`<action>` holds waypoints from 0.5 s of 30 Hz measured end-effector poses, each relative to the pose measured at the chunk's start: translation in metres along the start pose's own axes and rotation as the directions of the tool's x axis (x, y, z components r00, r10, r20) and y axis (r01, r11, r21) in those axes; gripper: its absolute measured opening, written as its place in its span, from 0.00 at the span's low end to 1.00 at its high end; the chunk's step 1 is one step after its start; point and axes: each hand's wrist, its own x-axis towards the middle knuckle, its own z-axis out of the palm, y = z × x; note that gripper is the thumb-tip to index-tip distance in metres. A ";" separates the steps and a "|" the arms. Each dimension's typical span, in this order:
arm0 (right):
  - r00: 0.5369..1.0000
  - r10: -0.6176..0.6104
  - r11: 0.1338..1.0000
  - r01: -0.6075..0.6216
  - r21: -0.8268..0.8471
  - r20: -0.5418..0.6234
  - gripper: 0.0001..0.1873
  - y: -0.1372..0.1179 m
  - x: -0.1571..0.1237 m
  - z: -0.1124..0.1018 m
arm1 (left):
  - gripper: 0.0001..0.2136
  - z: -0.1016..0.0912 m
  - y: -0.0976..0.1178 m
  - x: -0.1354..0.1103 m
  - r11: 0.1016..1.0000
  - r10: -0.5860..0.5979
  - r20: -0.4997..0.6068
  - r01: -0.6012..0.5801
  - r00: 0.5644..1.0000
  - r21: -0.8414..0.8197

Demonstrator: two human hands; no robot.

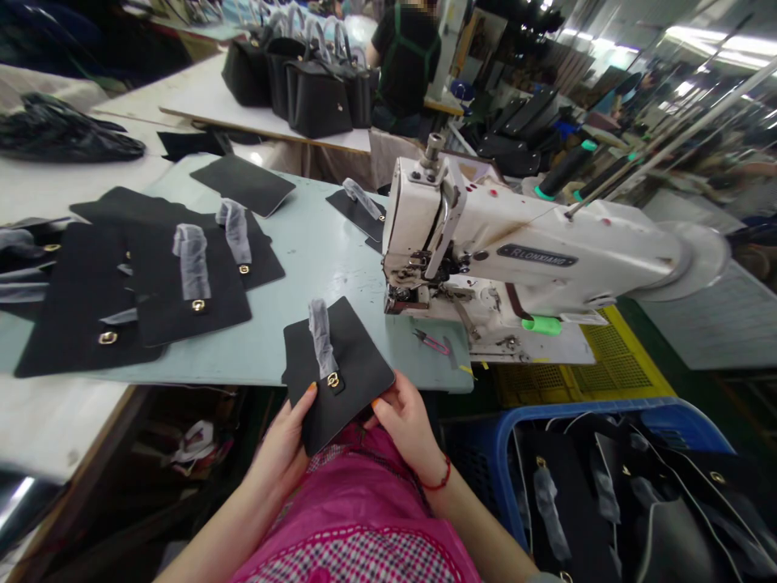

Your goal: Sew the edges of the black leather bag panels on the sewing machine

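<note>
Both my hands hold a black bag panel (358, 360) tilted over my lap, at the front edge of the pale table (328, 251). On it sits a strap wrapped in clear plastic (321, 336) with a gold clasp (333, 380) at its lower end. My left hand (295, 433) grips the lower left edge, thumb on top. At the right edge my right hand (404, 417) pinches the panel, its fingers partly hidden beneath. To the right stands a white sewing machine (515, 235), and near its base lies a pair of pink-handled thread snips (432, 342).
Several similar black panels (163, 283) overlap on the table's left side. A blue basket (507, 453) at lower right holds more panels, beside a yellow crate (619, 364). Black handbags (319, 97) stand on a table behind, where a person (405, 65) is standing.
</note>
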 end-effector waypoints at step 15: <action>0.763 -0.425 0.457 0.645 -0.612 0.487 0.14 -0.060 0.024 0.020 | 0.32 -0.016 0.078 -0.052 0.354 0.437 0.575 -0.720 0.691 0.597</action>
